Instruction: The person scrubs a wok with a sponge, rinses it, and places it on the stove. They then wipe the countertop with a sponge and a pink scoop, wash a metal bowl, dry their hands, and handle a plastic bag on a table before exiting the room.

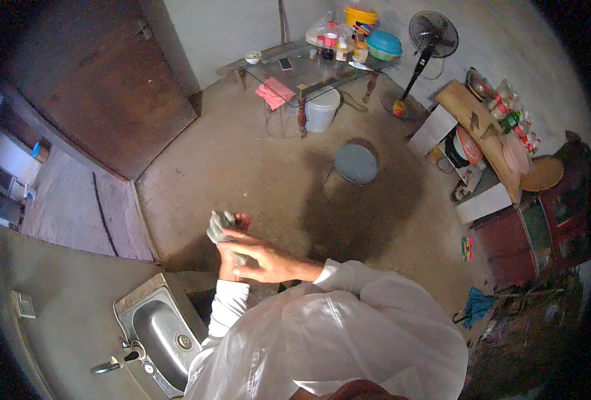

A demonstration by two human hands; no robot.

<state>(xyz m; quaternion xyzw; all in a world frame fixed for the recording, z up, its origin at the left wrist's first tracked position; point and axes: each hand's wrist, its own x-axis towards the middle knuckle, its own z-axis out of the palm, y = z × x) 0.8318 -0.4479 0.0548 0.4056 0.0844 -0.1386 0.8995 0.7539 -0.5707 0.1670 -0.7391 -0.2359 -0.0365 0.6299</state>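
Observation:
A crumpled grey-green cloth point(218, 226) is bunched between my two hands, in front of my white shirt. My left hand point(229, 257) is raised under the cloth, partly hidden by it and by the other hand; reddish fingertips show beyond the cloth. Across it from the right reaches my right hand point(263, 257), its fingers stretched over the cloth and the left hand, the thumb close to the left wrist. Whether the right fingers grip the cloth or only press on it, I cannot tell.
A stainless steel sink point(163, 330) with a faucet point(113, 364) lies at lower left. Ahead are a round stool point(356, 163) and a glass-topped table point(305, 67). A standing fan point(433, 35), a wooden shelf board point(485, 130) and a blue umbrella point(477, 306) are to the right.

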